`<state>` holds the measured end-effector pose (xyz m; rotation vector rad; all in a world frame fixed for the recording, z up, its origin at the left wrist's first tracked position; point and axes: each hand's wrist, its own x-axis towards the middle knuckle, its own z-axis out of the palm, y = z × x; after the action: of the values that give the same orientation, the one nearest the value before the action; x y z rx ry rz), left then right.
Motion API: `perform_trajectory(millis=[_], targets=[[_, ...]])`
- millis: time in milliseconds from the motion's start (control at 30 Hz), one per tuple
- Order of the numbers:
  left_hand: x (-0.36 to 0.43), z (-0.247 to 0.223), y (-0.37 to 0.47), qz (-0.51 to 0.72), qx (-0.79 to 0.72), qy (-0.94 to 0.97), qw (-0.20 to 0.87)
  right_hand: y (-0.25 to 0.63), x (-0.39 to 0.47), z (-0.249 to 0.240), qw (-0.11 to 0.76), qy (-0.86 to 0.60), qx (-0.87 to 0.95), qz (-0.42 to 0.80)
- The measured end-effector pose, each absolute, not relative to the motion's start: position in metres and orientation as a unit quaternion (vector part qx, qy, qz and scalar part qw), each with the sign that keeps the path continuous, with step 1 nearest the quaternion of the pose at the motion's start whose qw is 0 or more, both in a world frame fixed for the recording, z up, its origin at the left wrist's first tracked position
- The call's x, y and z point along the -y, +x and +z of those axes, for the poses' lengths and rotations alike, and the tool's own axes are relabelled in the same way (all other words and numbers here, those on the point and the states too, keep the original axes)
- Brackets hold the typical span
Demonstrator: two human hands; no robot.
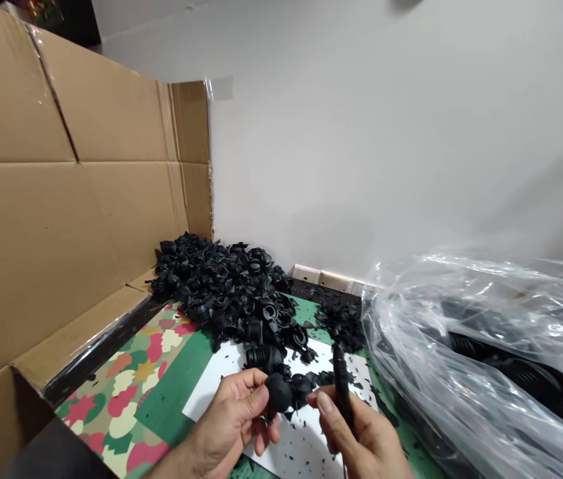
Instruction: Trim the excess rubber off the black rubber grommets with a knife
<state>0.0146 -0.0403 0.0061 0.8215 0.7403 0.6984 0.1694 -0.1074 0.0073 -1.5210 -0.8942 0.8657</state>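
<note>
My left hand (231,419) pinches a black rubber-looking part with a smooth round cap (278,392) between thumb and fingers. Close beside it, my right hand (361,436) has its fingers wrapped around a dark, slim, stick-like piece (341,379) that points up and away; its exact kind is unclear. The right thumb and forefinger tips are near the held part, and whether they touch it is hard to see. Beneath both hands lies a white sheet (306,442) scattered with small black scraps. Just beyond the left fingers, a ribbed black part (257,357) rests on the sheet.
A large heap of black ribbed parts (226,286) sits against the wall and a cardboard box panel (112,206) on the left. Black shavings (341,319) pile up behind my right hand. A clear plastic bag (411,346) with long black pieces fills the right side.
</note>
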Motion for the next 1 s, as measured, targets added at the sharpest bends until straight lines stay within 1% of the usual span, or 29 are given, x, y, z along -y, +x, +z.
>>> perform_trajectory(millis=[67,167,267,333,433,567,633,700,767,833,867,900,933,967,1000], targets=[[0.041,0.007,0.015,0.332,-0.35,0.395,0.782,0.167,0.106,0.007,0.55,-0.643,0.387,0.365],[0.044,0.009,0.016,0.336,-0.35,0.427,0.763,0.159,0.103,0.004,0.555,-0.636,0.42,0.332],[0.049,0.01,0.017,0.328,-0.318,0.476,0.752,0.146,0.1,-0.001,0.566,-0.631,0.44,0.295],[0.052,0.011,0.016,0.326,-0.299,0.501,0.744,0.14,0.1,-0.004,0.575,-0.626,0.438,0.294],[0.055,0.013,0.013,0.326,-0.321,0.513,0.726,0.146,0.101,-0.005,0.585,-0.635,0.408,0.297],[0.053,0.016,0.01,0.357,-0.342,0.524,0.694,0.168,0.104,0.001,0.572,-0.71,0.315,0.263],[0.05,0.015,0.01,0.373,-0.349,0.535,0.673,0.17,0.105,0.007,0.582,-0.695,0.33,0.262],[0.049,0.013,0.012,0.378,-0.372,0.562,0.635,0.162,0.106,0.012,0.62,-0.634,0.356,0.294],[0.049,0.013,0.013,0.379,-0.395,0.601,0.583,0.15,0.106,0.016,0.657,-0.544,0.355,0.382],[0.05,0.015,0.011,0.377,-0.394,0.642,0.538,0.144,0.105,0.017,0.646,-0.47,0.349,0.489],[0.052,0.018,0.009,0.374,-0.384,0.658,0.529,0.145,0.104,0.017,0.631,-0.462,0.351,0.515],[0.053,0.02,0.007,0.371,-0.371,0.666,0.53,0.15,0.103,0.016,0.608,-0.488,0.36,0.513],[0.053,0.022,0.005,0.369,-0.359,0.668,0.537,0.157,0.103,0.015,0.597,-0.549,0.357,0.463],[0.054,0.024,0.002,0.368,-0.351,0.664,0.547,0.166,0.102,0.014,0.589,-0.632,0.341,0.37],[0.054,0.026,0.0,0.369,-0.348,0.658,0.557,0.174,0.103,0.013,0.567,-0.684,0.336,0.311]])
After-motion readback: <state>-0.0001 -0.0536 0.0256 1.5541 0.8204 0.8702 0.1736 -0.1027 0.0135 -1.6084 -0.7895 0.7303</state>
